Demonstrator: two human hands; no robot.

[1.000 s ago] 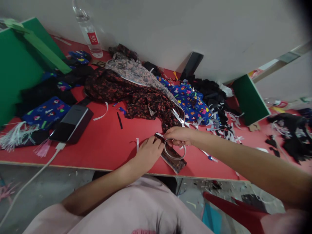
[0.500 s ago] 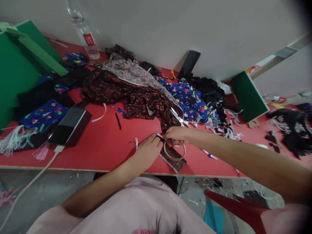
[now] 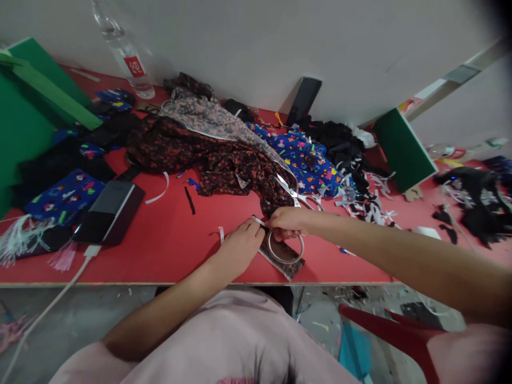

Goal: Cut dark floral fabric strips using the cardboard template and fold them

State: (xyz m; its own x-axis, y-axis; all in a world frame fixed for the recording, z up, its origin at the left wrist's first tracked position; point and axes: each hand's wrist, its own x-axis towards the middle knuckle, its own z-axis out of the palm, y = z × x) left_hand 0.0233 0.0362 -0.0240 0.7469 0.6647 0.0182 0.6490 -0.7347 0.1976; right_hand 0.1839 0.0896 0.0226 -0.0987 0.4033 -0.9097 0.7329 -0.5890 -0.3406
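My left hand (image 3: pixel 242 240) lies with its fingers flat on the upper end of a small dark floral cloth piece (image 3: pixel 291 268), pressing it to the red table. My right hand (image 3: pixel 288 221) is closed just beside it, fingers pinched near the cloth's top edge. A narrow ring-shaped roll of white tape (image 3: pixel 286 261) hangs from the right fingers over the cloth. Between the two hands shows a short white strip (image 3: pixel 259 221). Just beyond the right hand, scissors (image 3: pixel 290 191) lie with blades apart on a dark floral garment (image 3: pixel 224 165).
A black device (image 3: pixel 110 213) with a white cable sits at left by blue patterned cloth (image 3: pixel 70 197). At the back stand a water bottle (image 3: pixel 134 66) and a leaning phone (image 3: pixel 304 101). Green panels (image 3: pixel 406 149) flank the work area. Cloth scraps and white strips (image 3: pixel 376 213) lie at right.
The view has shifted slightly, so most things appear a little further left. Both hands keep nearly the same position on the cloth, and the tape roll stays in my right hand.
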